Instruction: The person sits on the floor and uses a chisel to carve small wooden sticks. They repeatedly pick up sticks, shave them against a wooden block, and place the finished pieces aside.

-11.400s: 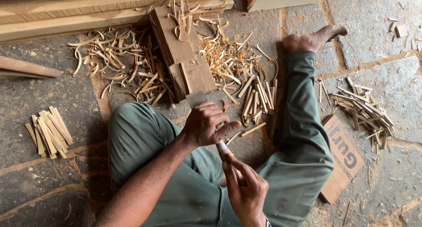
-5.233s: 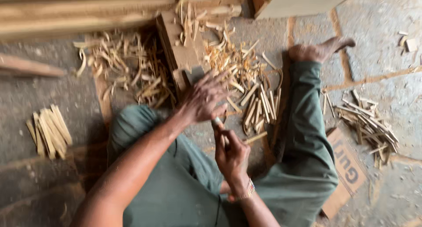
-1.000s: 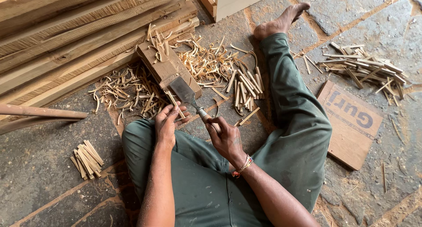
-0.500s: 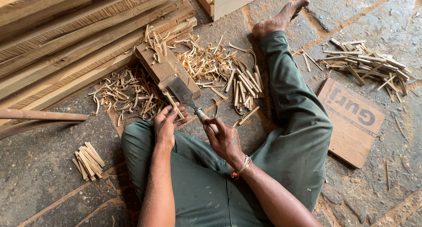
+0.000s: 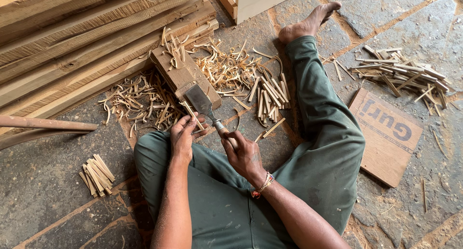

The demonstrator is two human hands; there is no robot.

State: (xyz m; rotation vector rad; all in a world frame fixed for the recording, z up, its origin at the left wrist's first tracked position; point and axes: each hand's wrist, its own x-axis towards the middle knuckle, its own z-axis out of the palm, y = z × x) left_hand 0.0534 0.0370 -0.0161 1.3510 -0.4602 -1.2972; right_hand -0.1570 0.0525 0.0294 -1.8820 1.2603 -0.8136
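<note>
Head view: bare stone floor lies open to the left, hemmed by stacked planks (image 5: 72,41) above and a cardboard piece (image 5: 386,133) at the right. The wooden block (image 5: 181,75) carries curled shavings. The left hand (image 5: 183,135) pinches a thin wooden strip (image 5: 192,115) against the block's near end; the right hand (image 5: 243,155) is closed around a chisel (image 5: 205,106), blade flat on the block beside the strip
</note>
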